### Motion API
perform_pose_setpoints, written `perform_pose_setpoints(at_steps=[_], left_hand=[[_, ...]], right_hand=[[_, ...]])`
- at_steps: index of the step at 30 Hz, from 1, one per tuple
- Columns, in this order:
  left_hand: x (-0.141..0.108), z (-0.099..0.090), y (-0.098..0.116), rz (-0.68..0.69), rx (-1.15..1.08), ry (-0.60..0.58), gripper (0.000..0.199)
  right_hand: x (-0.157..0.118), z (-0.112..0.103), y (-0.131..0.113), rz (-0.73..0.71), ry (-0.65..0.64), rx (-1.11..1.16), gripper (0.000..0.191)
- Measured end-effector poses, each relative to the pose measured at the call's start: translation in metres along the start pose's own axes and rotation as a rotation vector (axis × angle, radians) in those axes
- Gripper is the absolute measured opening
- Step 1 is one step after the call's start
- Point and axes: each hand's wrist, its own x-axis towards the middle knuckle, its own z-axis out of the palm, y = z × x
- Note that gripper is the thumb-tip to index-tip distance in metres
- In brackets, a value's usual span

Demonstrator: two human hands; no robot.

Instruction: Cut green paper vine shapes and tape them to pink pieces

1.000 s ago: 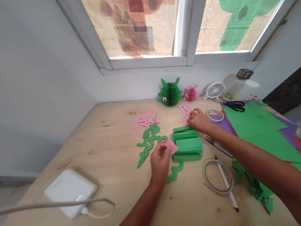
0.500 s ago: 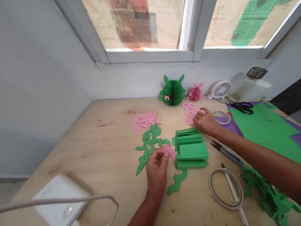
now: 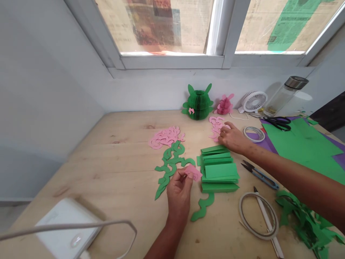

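Jutting rightward, pink paper point(image 3: 196, 172) lies between the left fingers point(image 3: 188, 185).

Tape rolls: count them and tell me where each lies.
2: the smaller roll near the right hand, the larger roll overlapping the white pen.

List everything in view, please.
Table: one, wooden, beneath
Window: one, grey, back
Folded paper: one bundle, green, centre
Curly cutouts: two piles, pink, centre
Wavy cutouts: several, green, centre
Honeycomb figures: two, green, pink, back
Fan: one, white, back
Bottle: one, clear, back right
Tape rolls: two, whitish, right
Scissors: one, black, right
Snips: one, blue, right
Pen: one, white, right
Sheets: several, green, purple, right
Scraps: many, green, right
Device: one, white, left
Cable: one, pale, left
Left grip: one, holding pink paper
Right grip: one, at curly cutouts
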Motion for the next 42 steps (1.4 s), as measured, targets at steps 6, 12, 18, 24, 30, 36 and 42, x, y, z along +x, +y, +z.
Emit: perform_pose_setpoints(at_steps=[6,12,18,24,30,36,42], left_hand=[[0.002,-0.002,0.001,-0.014,-0.038,0.008,0.016],[0.002,-0.002,0.002,-0.017,-0.050,0.015,0.017],[0.002,-0.002,0.001,-0.029,-0.050,0.022,0.018],[0.003,-0.002,0.000,-0.047,-0.046,0.012,0.017],[0.003,-0.003,-0.002,-0.053,-0.061,0.006,0.018],[0.003,-0.003,-0.005,-0.047,-0.060,0.003,0.018],[0.004,-0.003,-0.005,-0.047,-0.055,0.015,0.019]], right_hand=[[0.007,0.005,-0.003,-0.063,0.020,0.003,0.032],[0.001,0.005,0.001,0.076,0.134,0.035,0.029],[-0.014,-0.004,0.024,0.465,0.340,0.138,0.022],[-0.026,-0.010,0.040,1.061,0.525,0.902,0.016],[-0.039,0.001,0.042,1.234,0.612,1.170,0.015],[-0.042,0.002,0.038,1.198,0.612,1.228,0.011],[-0.028,-0.001,0.032,1.133,0.646,1.333,0.008]])
